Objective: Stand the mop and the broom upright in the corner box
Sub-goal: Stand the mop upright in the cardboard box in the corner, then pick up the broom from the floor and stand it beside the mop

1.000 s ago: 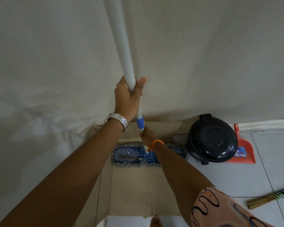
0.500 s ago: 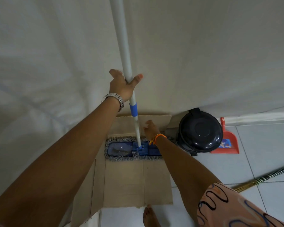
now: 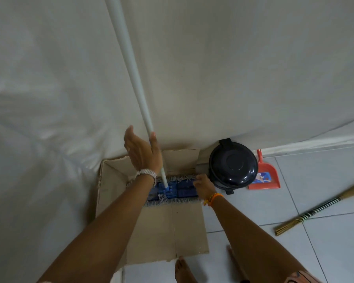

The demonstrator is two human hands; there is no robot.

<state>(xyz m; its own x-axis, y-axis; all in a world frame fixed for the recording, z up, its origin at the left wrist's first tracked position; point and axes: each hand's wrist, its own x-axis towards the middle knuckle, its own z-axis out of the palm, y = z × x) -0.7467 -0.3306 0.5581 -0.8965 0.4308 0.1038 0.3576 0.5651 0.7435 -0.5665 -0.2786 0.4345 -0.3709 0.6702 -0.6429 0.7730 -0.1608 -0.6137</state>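
The mop's white pole point(image 3: 131, 68) stands nearly upright against the white sheeted wall. Its blue flat head point(image 3: 184, 189) with a grey fringe lies in the open cardboard box point(image 3: 166, 227) in the corner. My left hand point(image 3: 143, 152) is beside the pole with its fingers spread, only the thumb touching it. My right hand point(image 3: 203, 183) grips the right end of the mop head. The broom point(image 3: 315, 209), with a striped wrapped handle and straw bristles, lies flat on the tiled floor to the right, away from both hands.
A black round lidded bin point(image 3: 232, 170) stands right beside the box against the wall. An orange dustpan point(image 3: 265, 176) leans behind it. My bare feet point(image 3: 183, 270) are at the box's front flap. Grey floor tiles point(image 3: 325, 170) stretch to the right.
My left hand has let go of the pole and opened, sliding lower. My right hand moved from the pole's base to the right end of the mop head.
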